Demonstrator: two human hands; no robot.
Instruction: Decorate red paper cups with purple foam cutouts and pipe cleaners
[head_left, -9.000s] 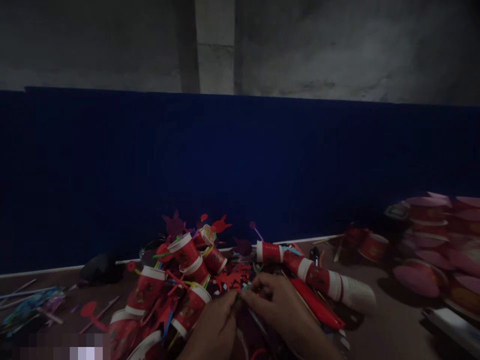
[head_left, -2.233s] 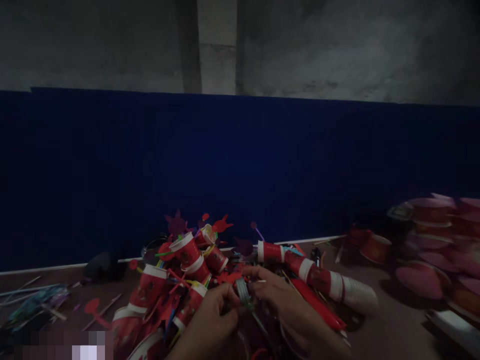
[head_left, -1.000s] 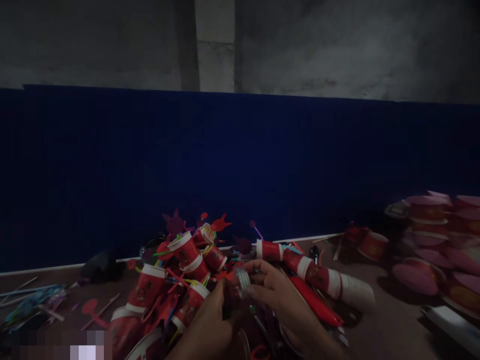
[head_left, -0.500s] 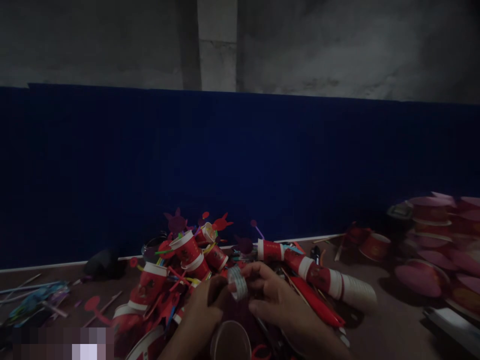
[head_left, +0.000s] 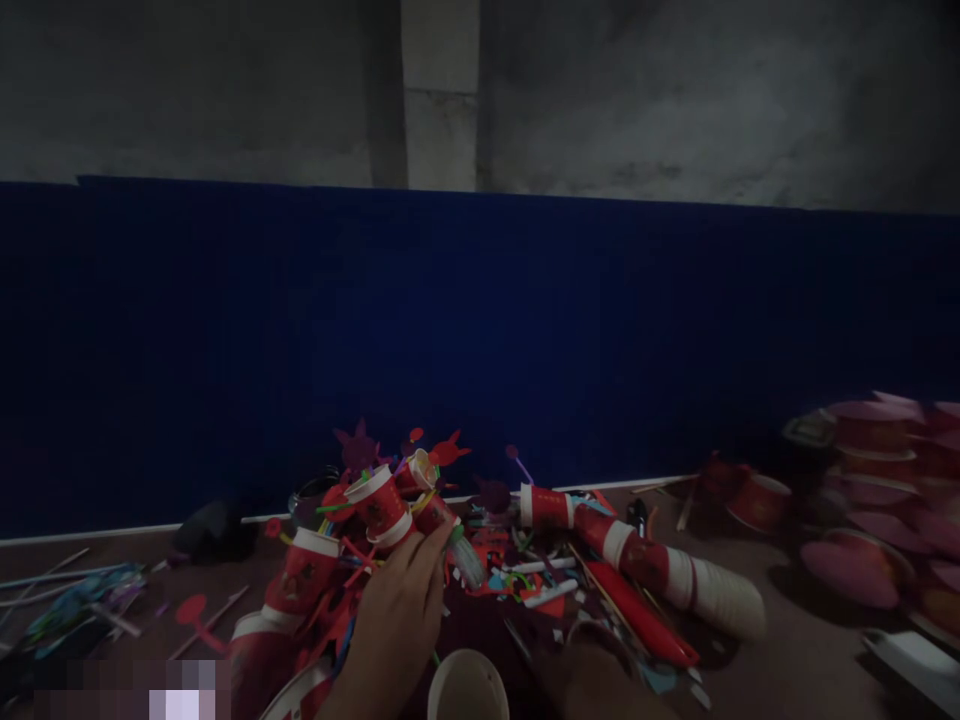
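My left hand is over the middle of the pile, back side up, with its fingers bent around the near side of a roll of clear tape. The roll tilts beside the fingertips and looks gripped by them; the thumb is hidden. My right hand is low in the frame, dark and smeared, so its fingers cannot be made out. It is close to a dark loop like a scissors handle. A white-rimmed paper cup stands upright between my hands.
Red paper cups with cut-paper shapes and straws crowd the left. A row of nested cups lies on its side at right, beside a red pouch-like item. Pink-topped cups pile up far right. A blue panel stands behind.
My right hand has left the tape and dropped down toward the bottom of the frame. My left hand has turned over with the roll, uncovering paper scraps and straws behind it.
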